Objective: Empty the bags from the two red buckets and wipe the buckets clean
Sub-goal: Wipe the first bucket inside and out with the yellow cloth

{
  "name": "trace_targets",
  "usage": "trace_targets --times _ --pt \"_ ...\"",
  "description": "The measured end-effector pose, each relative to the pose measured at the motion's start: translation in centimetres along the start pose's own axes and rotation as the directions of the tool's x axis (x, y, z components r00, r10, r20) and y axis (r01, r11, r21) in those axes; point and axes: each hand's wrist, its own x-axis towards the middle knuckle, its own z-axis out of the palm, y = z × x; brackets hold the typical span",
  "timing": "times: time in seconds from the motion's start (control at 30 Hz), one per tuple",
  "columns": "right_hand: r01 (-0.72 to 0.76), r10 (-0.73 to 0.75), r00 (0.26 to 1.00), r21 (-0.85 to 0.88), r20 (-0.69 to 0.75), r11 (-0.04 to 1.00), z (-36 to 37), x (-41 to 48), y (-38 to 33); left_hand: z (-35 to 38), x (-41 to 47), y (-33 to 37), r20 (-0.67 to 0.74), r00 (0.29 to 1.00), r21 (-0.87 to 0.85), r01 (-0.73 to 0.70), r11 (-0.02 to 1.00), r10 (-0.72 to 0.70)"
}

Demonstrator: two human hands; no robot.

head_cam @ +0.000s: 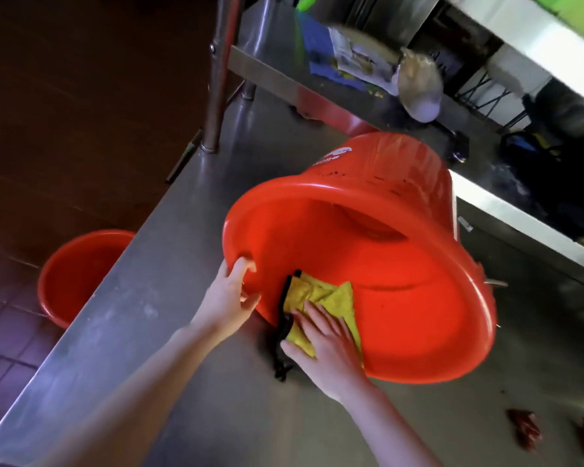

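Since no bag shows in either bucket, stage: emptying looks done, I'm in the wiping part.
Left hand (231, 294): clamped on the rim of the tilted bucket (418, 315), thumb inside, fingers curled under the lip, propping it on its side.
Right hand (327, 352): fingers straight and flat, pressing the yellow cloth (327, 294) onto the inner wall; no pinch that I can see.
Tilted bucket: on the steel table (149, 298), mouth toward me, rim meeting both hands, base pointing away from the grip.
Cloth: under my right fingers, just right of the left-hand grip, low on the wall near the rim. A black strip (284, 332) hangs off its left edge to the table, between the two hands.
Done: bags out, judging by the bare red plastic inside. Wipe is on the near wall; can't tell how much is already clean.
Deeper inside: darker smear at the bottom, beyond my right fingertips, looks unwiped.
Outside wall: dark spots, far side from the grip.
Second bucket (78, 264): on the floor, well left of my left hand, upright, no bag visible; too dark inside to judge clean.
Left to do: rest of this bucket, then the floor one.
Other: red scraps (523, 433) on the table, well right of my right wrist.
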Motion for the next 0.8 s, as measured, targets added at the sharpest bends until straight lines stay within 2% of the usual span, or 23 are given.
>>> trace_targets --times 0.17,0.23,0.33,0.4,0.5,0.53,0.63,0.8 --pt "-0.196 0.179 0.971 -0.099 -0.157 0.976 1.0 0.7 -0.6 2.3 -1.3 -0.2 0.079 0.996 -0.062 0.04 0.997 -0.035" --pt "-0.188 0.174 0.973 -0.082 -0.154 0.979 1.2 0.7 -0.2 3.3 -2.0 -0.1 0.055 0.998 -0.08 0.04 0.996 -0.035" --pt "-0.084 0.092 0.987 0.061 -0.134 0.995 0.4 1.6 1.3 3.6 -2.1 0.1 0.016 0.997 -0.072 0.071 0.995 -0.07" --pt "-0.081 0.11 0.979 0.164 -0.173 0.983 0.1 1.9 1.9 3.8 -2.1 0.3 0.01 0.993 -0.073 0.114 0.991 -0.114" --pt "-0.12 0.11 0.979 -0.047 -0.17 0.992 1.3 1.9 1.6 4.8 -2.2 0.7 -0.045 0.986 -0.058 0.155 0.986 -0.158" --pt "-0.125 0.113 0.982 -0.069 -0.15 0.99 1.9 2.2 1.6 5.2 -2.4 0.8 -0.075 0.984 -0.054 0.157 0.986 -0.161" --pt "-0.149 0.144 0.986 -0.056 -0.088 0.987 2.5 4.4 2.3 5.9 -2.9 0.9 -0.131 0.982 -0.028 0.133 0.991 -0.136" --pt "-0.328 0.325 0.932 0.006 -0.161 0.945 0.0 12.7 3.9 5.7 -2.8 0.1 -0.105 0.989 -0.066 0.101 0.993 -0.108"
